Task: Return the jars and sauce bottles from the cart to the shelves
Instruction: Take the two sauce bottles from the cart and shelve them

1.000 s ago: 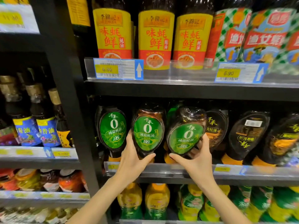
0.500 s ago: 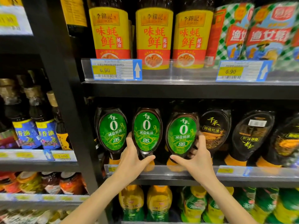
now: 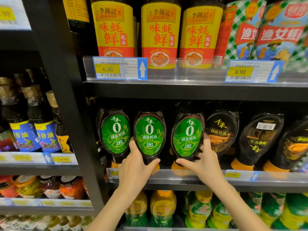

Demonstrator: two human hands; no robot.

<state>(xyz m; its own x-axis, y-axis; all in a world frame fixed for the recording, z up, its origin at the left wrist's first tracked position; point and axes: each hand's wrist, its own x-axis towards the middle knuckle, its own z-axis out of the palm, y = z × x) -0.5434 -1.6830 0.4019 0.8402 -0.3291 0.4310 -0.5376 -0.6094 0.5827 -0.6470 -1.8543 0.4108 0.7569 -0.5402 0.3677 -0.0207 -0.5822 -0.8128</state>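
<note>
The middle bottle (image 3: 149,135) and the right bottle (image 3: 187,137), both green-labelled, were seen standing on the middle shelf (image 3: 266,185). They were set cap-down, with their long axes upright and their labels turned outward. Their narrow necks were partly hidden behind the clear rail (image 3: 168,175). A third bottle (image 3: 115,132) of the same kind was placed just to the left. A dark bottle (image 3: 220,132) was touching, or very nearly touching, the right one.

Each bottle lay directly above and ahead of the hand serving it, so the nearer hand was plainly given in each case. The neck of the middle bottle was grasped by the left hand (image 3: 135,167), thumb curled under on one side and fingers wrapped round the other. The lower body of the right bottle was clasped likewise by the right hand (image 3: 205,164), with its fingers squeezed in beside the dark bottle.

Both bottles were judged to be seated. A straight withdrawal toward the body would be called for, since bottles balanced on their caps could be tipped by a sideways drag.
</note>
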